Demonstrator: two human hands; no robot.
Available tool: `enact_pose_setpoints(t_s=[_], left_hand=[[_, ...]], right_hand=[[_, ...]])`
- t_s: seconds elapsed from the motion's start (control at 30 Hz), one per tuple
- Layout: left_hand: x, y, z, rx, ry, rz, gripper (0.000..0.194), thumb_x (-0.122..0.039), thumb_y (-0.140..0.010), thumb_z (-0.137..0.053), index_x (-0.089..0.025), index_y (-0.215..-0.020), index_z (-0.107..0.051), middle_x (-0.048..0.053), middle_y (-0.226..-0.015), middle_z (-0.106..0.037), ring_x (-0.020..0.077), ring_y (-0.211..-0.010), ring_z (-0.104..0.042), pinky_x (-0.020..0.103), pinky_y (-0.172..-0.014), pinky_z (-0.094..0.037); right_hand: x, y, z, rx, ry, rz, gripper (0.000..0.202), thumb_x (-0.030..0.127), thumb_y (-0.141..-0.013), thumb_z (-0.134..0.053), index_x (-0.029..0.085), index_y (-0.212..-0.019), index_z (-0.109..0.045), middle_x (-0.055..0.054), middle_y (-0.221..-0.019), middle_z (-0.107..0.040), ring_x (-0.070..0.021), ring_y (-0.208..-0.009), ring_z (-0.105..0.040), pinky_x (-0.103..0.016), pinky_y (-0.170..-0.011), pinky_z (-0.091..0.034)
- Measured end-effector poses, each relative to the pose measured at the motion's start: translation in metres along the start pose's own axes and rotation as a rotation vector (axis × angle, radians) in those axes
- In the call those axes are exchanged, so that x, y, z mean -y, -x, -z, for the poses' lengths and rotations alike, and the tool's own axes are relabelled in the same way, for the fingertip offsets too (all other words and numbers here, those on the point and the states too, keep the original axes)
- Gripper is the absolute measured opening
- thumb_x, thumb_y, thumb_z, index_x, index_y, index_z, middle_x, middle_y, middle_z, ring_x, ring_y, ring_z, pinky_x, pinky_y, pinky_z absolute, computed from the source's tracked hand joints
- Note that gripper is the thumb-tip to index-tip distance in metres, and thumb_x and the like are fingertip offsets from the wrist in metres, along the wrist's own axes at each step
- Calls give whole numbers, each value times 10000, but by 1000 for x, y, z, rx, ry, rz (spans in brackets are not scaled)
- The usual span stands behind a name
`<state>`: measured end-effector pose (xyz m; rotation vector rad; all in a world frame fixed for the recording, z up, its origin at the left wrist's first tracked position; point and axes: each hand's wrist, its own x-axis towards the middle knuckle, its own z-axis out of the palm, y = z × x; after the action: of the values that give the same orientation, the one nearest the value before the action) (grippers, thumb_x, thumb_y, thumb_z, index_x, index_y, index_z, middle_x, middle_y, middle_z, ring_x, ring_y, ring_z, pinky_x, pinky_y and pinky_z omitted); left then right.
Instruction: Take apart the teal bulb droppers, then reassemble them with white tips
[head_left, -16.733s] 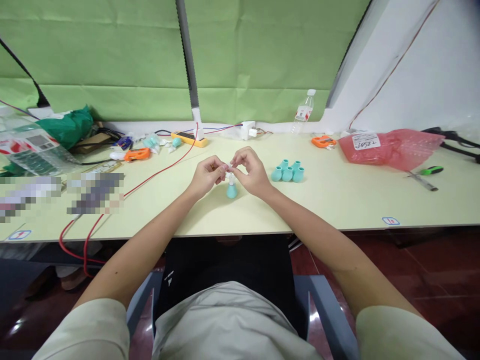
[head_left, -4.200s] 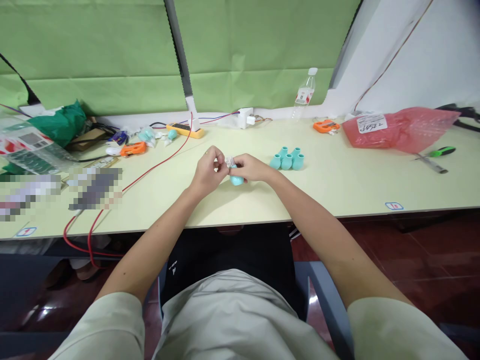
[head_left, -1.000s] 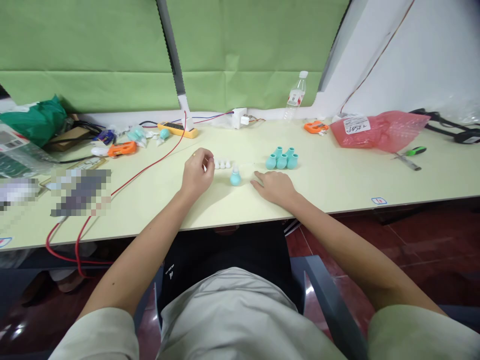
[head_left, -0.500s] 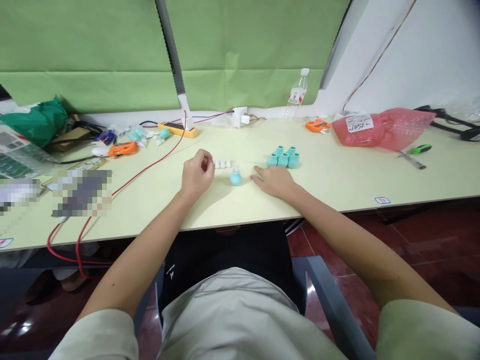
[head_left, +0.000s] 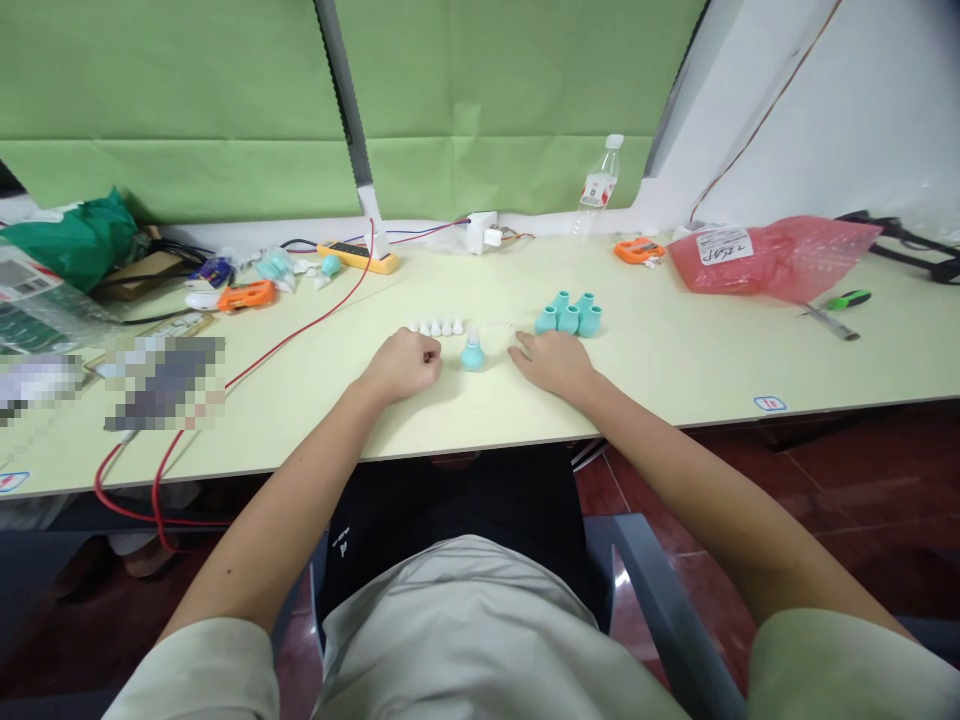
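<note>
On the table, my left hand (head_left: 409, 363) is curled into a fist beside a row of several small white pieces (head_left: 448, 327); I see nothing in its fingers. Between my hands stands a light-blue squeeze bulb (head_left: 472, 357) with a clear tip (head_left: 472, 336) on top, touched by neither hand. My right hand (head_left: 555, 362) lies low on the table with fingers stretched out, just right of that bulb. Right behind it stand several open-necked teal bulbs (head_left: 568, 318) in a tight group. A thin clear piece (head_left: 498, 326) lies between the white row and my right fingertips.
At the back are a water bottle (head_left: 598, 187), a white plug block (head_left: 482, 233) and a yellow multimeter (head_left: 356, 256). An orange tool (head_left: 637, 250), a pink bag (head_left: 772, 258) and a green-handled tool (head_left: 849, 299) lie right. A red cable (head_left: 300, 332) crosses the left side.
My left hand has moved down and slightly right, from a pinch by the white pieces to a fist; more of the row shows. My right hand has hardly moved.
</note>
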<state>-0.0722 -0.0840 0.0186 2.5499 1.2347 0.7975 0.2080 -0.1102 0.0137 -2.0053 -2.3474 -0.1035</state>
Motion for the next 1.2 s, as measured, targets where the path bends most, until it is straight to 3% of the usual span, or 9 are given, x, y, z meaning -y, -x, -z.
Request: enact_pose_setpoints(t_s=[0.13,0.23,0.5,1.2], left_hand=[[-8,1,4,190,-123,93,199,-191,-713,-559,-219,-541,-463,19,-545,-507,175,-556,-388,361,-585,-302],[-12,1,5,232,-122,128,164,-200,-745,-549,-216,-587,-507,24,-600,-559,181,-606,-431,356,-613,-309],[-10,0,4,231,-77,125,163,-184,-752,-556,-212,-600,-504,21,-609,-561,178,-621,-437,348,-625,-302],[-10,0,4,234,-76,130,173,-176,-756,-553,-212,-598,-491,22,-618,-570,175,-618,-441,350,-618,-307]], right_hand=[[1,1,0,3,17,-10,573,501,-1101,-344,209,-1503,-630,-170,-1150,-778,-338,-1077,-720,-391,-844,-506],[2,-2,0,2,34,-10,580,524,-1097,-349,208,-1482,-648,-172,-1139,-779,-341,-1075,-720,-391,-838,-507],[0,-2,0,-26,18,-7,564,522,-1091,-364,199,-1417,-693,-172,-1113,-780,-341,-1040,-726,-389,-815,-507],[0,-9,-1,3,29,2,603,543,-1086,-351,185,-1466,-653,-184,-1161,-781,-353,-1095,-721,-405,-863,-505]])
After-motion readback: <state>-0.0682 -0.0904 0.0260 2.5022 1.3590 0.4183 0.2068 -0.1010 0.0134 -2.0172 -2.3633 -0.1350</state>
